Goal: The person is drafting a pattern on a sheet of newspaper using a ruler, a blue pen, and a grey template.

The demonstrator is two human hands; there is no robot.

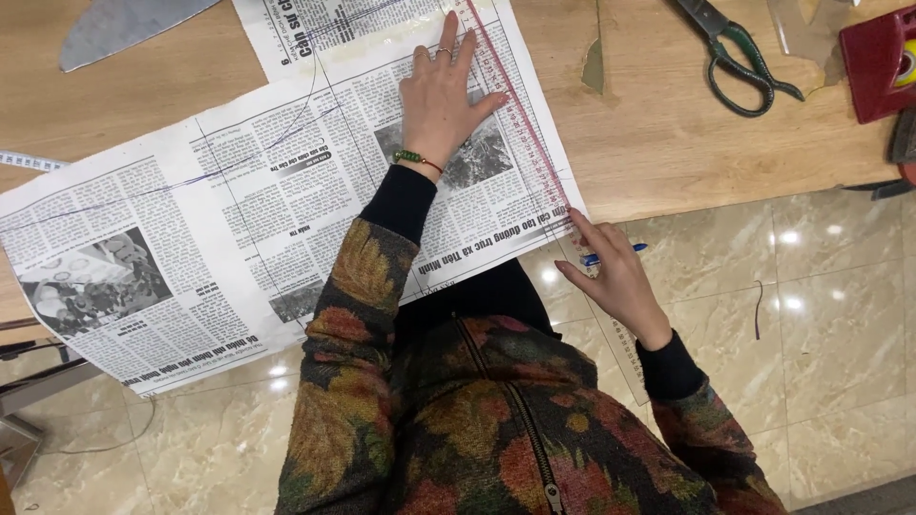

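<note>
pressing the clear ruler [520, 114] flat on the newspaper [239, 219] at the table edge [668, 162], left hand [444, 95] spread; right hand [615, 277] pinching a blue pen [611, 255] at the ruler's near end; keep steady pressure so the straightedge won't skid.

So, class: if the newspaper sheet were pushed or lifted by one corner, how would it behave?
The newspaper looks thin, so probably light and floppy. Its edge overhangs the table, so it may droop or slide. The left hand presses it flat, which likely steadies it.
</note>
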